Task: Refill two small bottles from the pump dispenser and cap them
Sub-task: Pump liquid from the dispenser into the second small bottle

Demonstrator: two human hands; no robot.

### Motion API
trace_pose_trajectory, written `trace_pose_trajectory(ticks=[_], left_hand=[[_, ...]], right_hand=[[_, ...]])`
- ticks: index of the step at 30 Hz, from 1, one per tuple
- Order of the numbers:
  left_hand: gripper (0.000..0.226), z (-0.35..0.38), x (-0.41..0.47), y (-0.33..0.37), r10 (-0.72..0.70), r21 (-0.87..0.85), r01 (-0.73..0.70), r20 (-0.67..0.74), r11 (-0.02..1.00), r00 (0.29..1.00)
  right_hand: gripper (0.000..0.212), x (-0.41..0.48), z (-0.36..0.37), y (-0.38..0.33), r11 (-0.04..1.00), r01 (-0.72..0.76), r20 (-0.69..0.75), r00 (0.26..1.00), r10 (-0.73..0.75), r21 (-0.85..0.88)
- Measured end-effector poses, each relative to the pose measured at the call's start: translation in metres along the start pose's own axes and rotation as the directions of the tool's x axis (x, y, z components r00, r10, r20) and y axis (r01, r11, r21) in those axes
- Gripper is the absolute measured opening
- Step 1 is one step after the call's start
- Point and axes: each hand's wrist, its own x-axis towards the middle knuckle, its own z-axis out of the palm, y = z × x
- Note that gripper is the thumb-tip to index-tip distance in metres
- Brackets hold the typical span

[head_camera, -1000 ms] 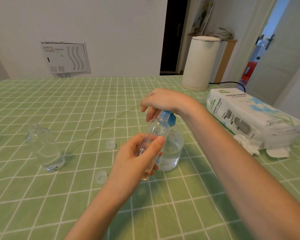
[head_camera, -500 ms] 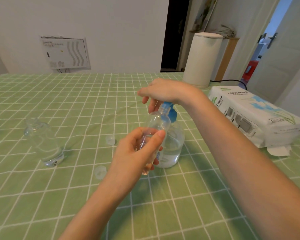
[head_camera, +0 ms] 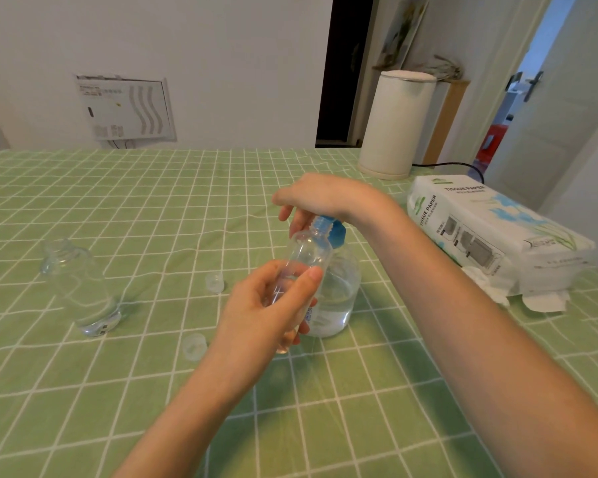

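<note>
My left hand (head_camera: 259, 312) grips a small clear bottle (head_camera: 306, 257), tilted with its open neck up against the blue pump head of the dispenser (head_camera: 335, 291). The dispenser is a round clear bottle partly filled with clear liquid. My right hand (head_camera: 320, 198) rests on top of the blue pump, palm down, fingers hanging over its front. A second small clear bottle (head_camera: 80, 288) stands uncapped at the left. Two clear caps lie on the cloth, one (head_camera: 214, 282) farther and one (head_camera: 194, 346) nearer.
The table wears a green checked cloth (head_camera: 325, 408). A tissue paper pack (head_camera: 491, 236) with loose white tissues lies at the right. A cream cylindrical appliance (head_camera: 396, 125) with a black cord stands at the back right.
Both hands, the small bottle and the dispenser keep the same pose; only the camera view shifts slightly.
</note>
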Motion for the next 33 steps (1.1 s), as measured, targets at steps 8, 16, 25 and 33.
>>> trace_pose_trajectory(ticks=[8,16,25,33], left_hand=[[0.04,-0.002,0.0,0.002,0.03,0.004,-0.03,-0.021,1.0,0.999],[0.04,0.0,0.001,0.002,0.019,-0.009,-0.02,-0.015,1.0,1.0],[0.043,0.0,0.0,0.0,0.008,0.007,-0.008,-0.003,1.0,1.0],[0.042,0.0,0.0,-0.001,0.024,0.007,-0.024,-0.003,1.0,1.0]], right_hand=[[0.031,-0.001,-0.014,-0.007,0.994,0.051,-0.023,0.998,-0.053,-0.093],[0.029,0.001,-0.009,-0.005,0.999,0.034,0.007,0.999,-0.034,-0.039],[0.028,0.002,0.0,0.001,1.0,0.012,0.034,0.999,-0.012,0.0],[0.026,-0.001,-0.007,-0.005,0.997,0.048,-0.022,0.999,-0.05,-0.055]])
